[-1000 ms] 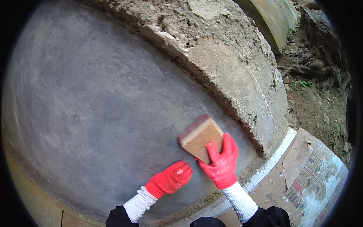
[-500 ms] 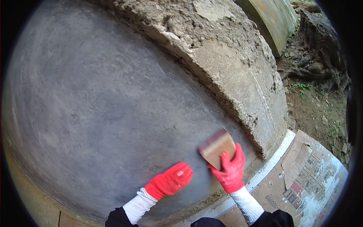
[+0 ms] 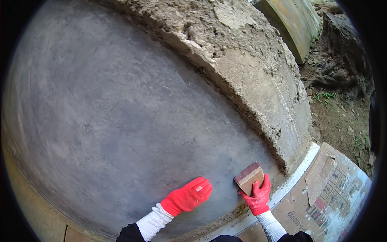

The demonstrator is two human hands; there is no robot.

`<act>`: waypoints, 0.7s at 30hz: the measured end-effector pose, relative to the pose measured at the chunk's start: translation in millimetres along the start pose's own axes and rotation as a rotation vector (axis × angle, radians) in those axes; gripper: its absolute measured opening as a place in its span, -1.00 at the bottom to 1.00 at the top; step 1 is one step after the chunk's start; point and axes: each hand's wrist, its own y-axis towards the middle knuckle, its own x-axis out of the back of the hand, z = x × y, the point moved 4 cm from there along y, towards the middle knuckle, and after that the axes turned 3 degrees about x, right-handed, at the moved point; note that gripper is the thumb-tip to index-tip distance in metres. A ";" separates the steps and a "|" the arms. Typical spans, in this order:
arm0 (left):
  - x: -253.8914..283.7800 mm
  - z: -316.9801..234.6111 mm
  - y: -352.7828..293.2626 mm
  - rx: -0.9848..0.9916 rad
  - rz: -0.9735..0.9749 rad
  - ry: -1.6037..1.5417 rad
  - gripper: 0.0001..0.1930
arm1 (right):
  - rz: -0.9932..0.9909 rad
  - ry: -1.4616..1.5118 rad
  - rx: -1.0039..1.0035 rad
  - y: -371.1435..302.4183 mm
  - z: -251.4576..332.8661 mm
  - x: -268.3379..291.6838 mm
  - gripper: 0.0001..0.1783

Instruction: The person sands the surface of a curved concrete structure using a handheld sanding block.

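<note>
right hand (image 3: 258, 199) with a tan-and-maroon block (image 3: 250, 179)
thumb and fingers pinch it; to the left, left hand (image 3: 186, 197) is curled, fingers together

Reaches up from the lower edge of the view with both forearms (image 3: 152, 222) set well apart. Holds the red-gloved left hand (image 3: 187, 196) loosely curled, fingers together, slanting up and to the right. Has the red-gloved right hand (image 3: 258, 198) clenched in a grip, two digits spread upward.
</note>
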 end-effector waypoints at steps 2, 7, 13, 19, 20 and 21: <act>-3.9 -0.4 -3.1 0.019 0.028 -0.029 -0.62 | 0.017 -0.049 0.014 18.1 15.2 8.6 -0.22; 2.7 4.5 2.4 0.043 0.121 -0.141 -0.63 | 0.007 0.087 0.117 158.9 120.5 24.2 -0.25; -1.0 6.7 -2.3 0.080 0.100 -0.194 -0.62 | 0.003 0.141 0.178 152.4 115.0 22.9 -0.30; -0.9 2.8 5.3 0.019 0.149 -0.161 -0.63 | 0.089 0.001 0.089 17.8 5.3 11.9 -0.22; -0.5 2.1 4.3 0.010 0.084 -0.141 -0.64 | 0.094 0.000 0.091 30.1 15.8 13.8 -0.22; -0.3 1.1 4.1 -0.001 0.017 -0.122 -0.64 | 0.075 -0.014 0.083 46.3 29.1 14.2 -0.22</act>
